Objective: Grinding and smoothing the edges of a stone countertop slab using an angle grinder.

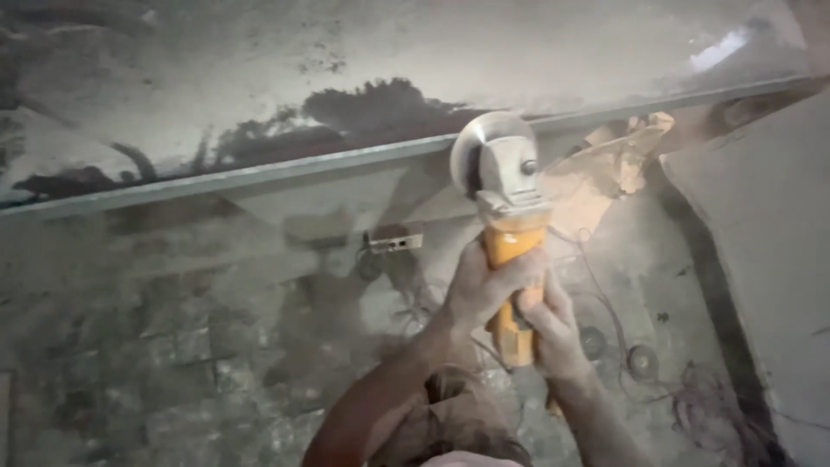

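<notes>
Fingers of the left hand wrap tight around the orange body of the angle grinder; those of the right hand clamp the same body lower down, toward its tail. Both hands are grey with dust. Beyond the fingertips the tool's long axis runs up and away to the pale metal gear head and the round cutting disc, which meets the edge of a thin grey metal strip slanting across the rough, stained concrete surface. The left hand sits nearer the disc. Torn brown paper hangs just right of the disc.
</notes>
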